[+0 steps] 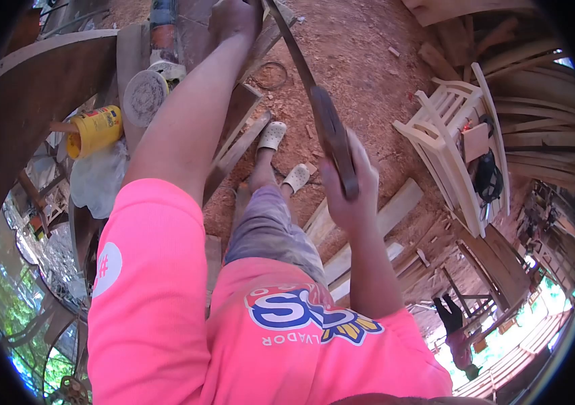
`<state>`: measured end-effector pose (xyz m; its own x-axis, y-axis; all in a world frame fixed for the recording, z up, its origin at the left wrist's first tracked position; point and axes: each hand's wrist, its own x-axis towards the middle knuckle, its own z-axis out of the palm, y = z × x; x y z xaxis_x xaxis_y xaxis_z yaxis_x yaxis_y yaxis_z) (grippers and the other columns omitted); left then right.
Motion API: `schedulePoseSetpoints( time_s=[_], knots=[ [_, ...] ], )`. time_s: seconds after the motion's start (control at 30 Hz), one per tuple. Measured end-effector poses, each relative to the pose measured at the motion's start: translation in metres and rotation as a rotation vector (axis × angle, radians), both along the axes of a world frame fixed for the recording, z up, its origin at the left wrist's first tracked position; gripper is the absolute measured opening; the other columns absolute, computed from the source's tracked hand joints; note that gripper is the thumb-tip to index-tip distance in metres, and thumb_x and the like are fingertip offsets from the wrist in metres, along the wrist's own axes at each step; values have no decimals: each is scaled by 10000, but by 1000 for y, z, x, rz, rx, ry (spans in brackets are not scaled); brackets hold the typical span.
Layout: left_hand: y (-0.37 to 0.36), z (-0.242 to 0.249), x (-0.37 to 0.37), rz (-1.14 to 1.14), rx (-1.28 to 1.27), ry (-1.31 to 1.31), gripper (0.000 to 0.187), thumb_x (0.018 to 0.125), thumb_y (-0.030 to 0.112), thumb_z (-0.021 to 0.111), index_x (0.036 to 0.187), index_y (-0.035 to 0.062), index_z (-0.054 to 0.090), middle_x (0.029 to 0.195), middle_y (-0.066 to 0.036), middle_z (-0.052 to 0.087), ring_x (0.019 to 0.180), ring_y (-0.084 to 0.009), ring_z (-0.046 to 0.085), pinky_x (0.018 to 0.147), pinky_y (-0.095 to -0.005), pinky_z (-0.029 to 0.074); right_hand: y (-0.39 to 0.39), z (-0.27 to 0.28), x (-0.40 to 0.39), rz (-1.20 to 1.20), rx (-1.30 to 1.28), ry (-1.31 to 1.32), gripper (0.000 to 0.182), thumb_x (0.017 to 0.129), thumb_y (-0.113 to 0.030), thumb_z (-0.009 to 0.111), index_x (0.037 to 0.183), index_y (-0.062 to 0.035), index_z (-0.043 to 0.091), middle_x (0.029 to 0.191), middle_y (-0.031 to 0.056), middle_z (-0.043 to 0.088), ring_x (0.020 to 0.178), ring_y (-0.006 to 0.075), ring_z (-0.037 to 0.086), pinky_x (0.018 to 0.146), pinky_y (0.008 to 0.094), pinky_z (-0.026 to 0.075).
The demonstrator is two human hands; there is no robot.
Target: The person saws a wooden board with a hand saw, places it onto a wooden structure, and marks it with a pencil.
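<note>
My right hand [355, 185] is wrapped around the wooden handle [331, 128] of a long narrow-bladed tool. Its thin dark blade [291, 40] runs up and out of view at the top edge. At the top, my left hand [235, 21] is closed in a fist over a brown board [196, 27], beside the blade's upper part. What its fingers grip I cannot make out. Left of my left forearm sits a power tool with a round sanding disc [146, 98], and next to it a yellow container [98, 129] with a wooden stick in it.
A pale wooden chair [446, 135] with dark items on it lies to the right, before stacked curved planks [537, 128]. Long boards [398, 206] lie on the wood-chip-strewn ground near my feet. A large curved panel [51, 101] stands left. Another person [459, 334] is far off at lower right.
</note>
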<state>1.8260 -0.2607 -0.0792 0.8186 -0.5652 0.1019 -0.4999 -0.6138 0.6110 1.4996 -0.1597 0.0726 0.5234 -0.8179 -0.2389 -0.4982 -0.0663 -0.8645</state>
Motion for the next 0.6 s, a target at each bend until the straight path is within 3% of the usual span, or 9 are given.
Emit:
schedulePoseSetpoints(
  time_s=[0.1, 0.2, 0.3, 0.43, 0.53, 0.6],
  knots=[
    [-2, 2, 0, 24, 65, -21, 630, 1011, 601, 498, 816, 31, 682, 897, -260, 709, 908, -490, 676, 773, -586, 503, 29, 20, -44, 7, 28, -14, 578, 915, -44, 698, 1465, -7, 523, 1178, 182, 733, 1053, 276, 750, 900, 365, 566],
    [0, -2, 1, -13, -22, 43, 630, 1012, 593, 508, 798, 22, 668, 864, -266, 697, 886, -499, 670, 759, -587, 497, 49, 23, -72, -46, 130, -7, 528, 955, -127, 635, 1430, 81, 533, 1170, 177, 712, 966, 213, 691, 909, 344, 536],
    [-3, -9, 3, -18, -30, -47, 643, 1011, 599, 506, 790, 16, 662, 838, -282, 682, 874, -511, 666, 756, -591, 495, 9, 6, -27, 74, -73, -93, 542, 926, -31, 671, 1449, -10, 532, 1174, 178, 730, 1040, 273, 752, 880, 356, 567],
    [1, 2, -1, 0, -18, -40, 652, 1010, 603, 505, 783, 11, 655, 837, -292, 676, 875, -519, 663, 757, -596, 493, -50, -3, 61, 34, 170, -73, 480, 952, -120, 678, 1413, -53, 559, 1114, 202, 725, 965, 330, 758, 838, 373, 566],
    [-2, 2, -1, -7, -22, -19, 658, 1009, 608, 506, 789, 6, 654, 844, -293, 676, 877, -520, 662, 757, -598, 490, -45, -8, 63, -19, 125, -120, 473, 964, -142, 691, 1408, -23, 580, 1044, 121, 693, 899, 148, 649, 813, 308, 531],
    [0, -5, 2, -29, -44, -31, 657, 1008, 607, 510, 803, 1, 660, 838, -293, 675, 868, -522, 661, 752, -602, 486, -20, 9, 31, -44, 99, -8, 467, 961, -118, 672, 1408, -13, 581, 1039, 118, 693, 901, 152, 649, 819, 305, 526]
  ],
)
